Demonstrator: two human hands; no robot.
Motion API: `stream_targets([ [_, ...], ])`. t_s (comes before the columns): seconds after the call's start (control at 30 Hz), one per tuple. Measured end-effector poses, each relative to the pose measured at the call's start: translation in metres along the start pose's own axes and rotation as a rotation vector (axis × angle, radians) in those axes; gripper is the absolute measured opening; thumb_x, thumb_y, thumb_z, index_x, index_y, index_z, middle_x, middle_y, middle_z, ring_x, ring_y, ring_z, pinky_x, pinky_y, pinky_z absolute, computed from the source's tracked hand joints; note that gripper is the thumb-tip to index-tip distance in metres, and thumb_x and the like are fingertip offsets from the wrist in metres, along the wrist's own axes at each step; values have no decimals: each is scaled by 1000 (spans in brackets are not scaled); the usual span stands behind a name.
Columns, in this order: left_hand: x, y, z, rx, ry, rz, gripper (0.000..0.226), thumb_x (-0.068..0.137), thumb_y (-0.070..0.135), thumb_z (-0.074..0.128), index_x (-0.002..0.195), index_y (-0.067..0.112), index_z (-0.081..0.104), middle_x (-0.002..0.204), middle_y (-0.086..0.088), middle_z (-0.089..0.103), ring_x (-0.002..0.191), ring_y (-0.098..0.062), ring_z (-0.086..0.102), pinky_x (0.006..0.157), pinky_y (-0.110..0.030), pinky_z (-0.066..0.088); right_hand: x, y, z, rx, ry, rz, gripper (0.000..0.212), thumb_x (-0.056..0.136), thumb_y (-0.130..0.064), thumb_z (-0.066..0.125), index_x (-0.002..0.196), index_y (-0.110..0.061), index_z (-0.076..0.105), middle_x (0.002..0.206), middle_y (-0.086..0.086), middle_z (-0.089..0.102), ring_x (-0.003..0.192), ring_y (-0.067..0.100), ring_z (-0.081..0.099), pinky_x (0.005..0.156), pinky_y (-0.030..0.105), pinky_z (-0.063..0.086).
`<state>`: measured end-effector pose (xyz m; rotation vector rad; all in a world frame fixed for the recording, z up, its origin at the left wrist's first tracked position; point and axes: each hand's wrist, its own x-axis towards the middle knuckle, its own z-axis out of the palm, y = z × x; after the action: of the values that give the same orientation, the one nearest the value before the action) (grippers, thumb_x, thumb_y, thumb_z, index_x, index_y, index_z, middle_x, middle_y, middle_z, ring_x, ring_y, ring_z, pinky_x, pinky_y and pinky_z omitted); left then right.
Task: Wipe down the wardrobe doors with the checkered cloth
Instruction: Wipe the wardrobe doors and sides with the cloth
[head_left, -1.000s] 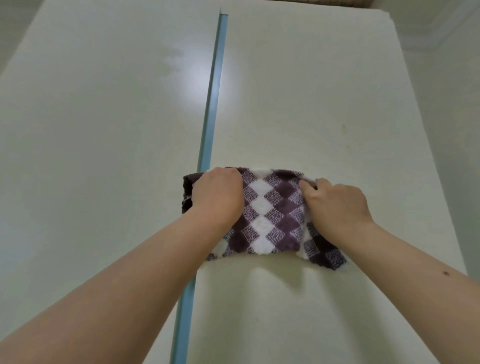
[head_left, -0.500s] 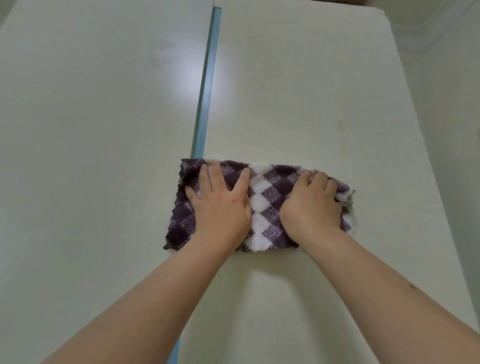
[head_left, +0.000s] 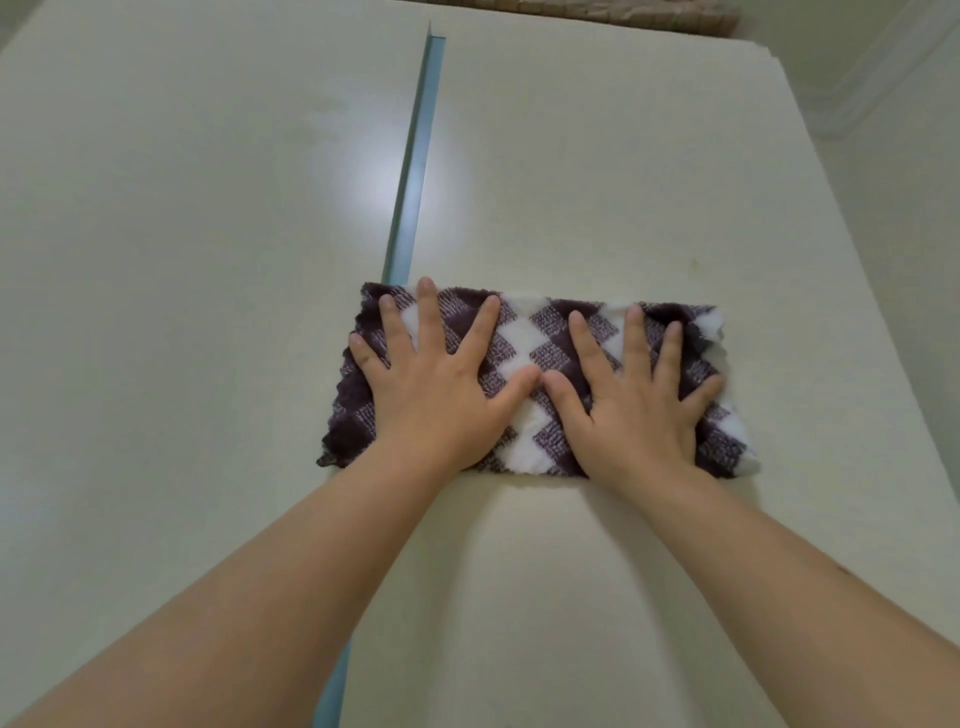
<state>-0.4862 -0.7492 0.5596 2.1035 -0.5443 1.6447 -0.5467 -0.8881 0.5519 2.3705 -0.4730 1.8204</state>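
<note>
She stands close to the wardrobe, both arms stretched up in front of her. The checkered cloth (head_left: 540, 332), purple and white in a diamond pattern, is spread flat and wide against the wardrobe doors at the middle of what I see. Most of it lies on the right door (head_left: 597, 182). Its end toward 9 o'clock covers the blue-green strip (head_left: 413, 171) between the doors and just reaches onto the left door (head_left: 182, 260).

The left hand (head_left: 436, 384) presses on the cloth's 9 o'clock half, palm flat, fingers straight and spread. The right hand (head_left: 634, 400) presses on the 3 o'clock half in the same way. Neither hand grips the cloth; both lie wide and flat on it. The two thumbs point toward each other and nearly meet over a white patch.

The strip runs from 12 o'clock down to about 7 o'clock, hidden where the cloth and the left forearm cross it. A soft glare sits on the doors on either side of it, above the cloth.

At 12 to 1 o'clock something brown and rough (head_left: 597, 13) lies on top of the wardrobe; I cannot tell what it is. A pale wall (head_left: 909, 208) stands at 2 to 3 o'clock, with a ceiling moulding (head_left: 872, 78) above it.
</note>
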Motion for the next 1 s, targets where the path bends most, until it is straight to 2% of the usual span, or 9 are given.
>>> stream_targets([
  [0.43,88,8,-13,22,75,17,75,76,81,13,141,50,-5,155,-6,-16,140,-37,-16,108,-60,-8,88,-2,-19,28,92,-5,62,87,-69,11,143,-49,-5,156,0,-15,141,31,-20,105,67,-7],
  [1.0,214,17,-44,59,126,35,73,75,82,13,141,53,4,157,-5,-7,141,-36,-7,109,-59,-5,207,-15,-57,52,114,-15,65,86,-72,13,145,-46,1,157,3,-9,141,34,-15,105,68,-6],
])
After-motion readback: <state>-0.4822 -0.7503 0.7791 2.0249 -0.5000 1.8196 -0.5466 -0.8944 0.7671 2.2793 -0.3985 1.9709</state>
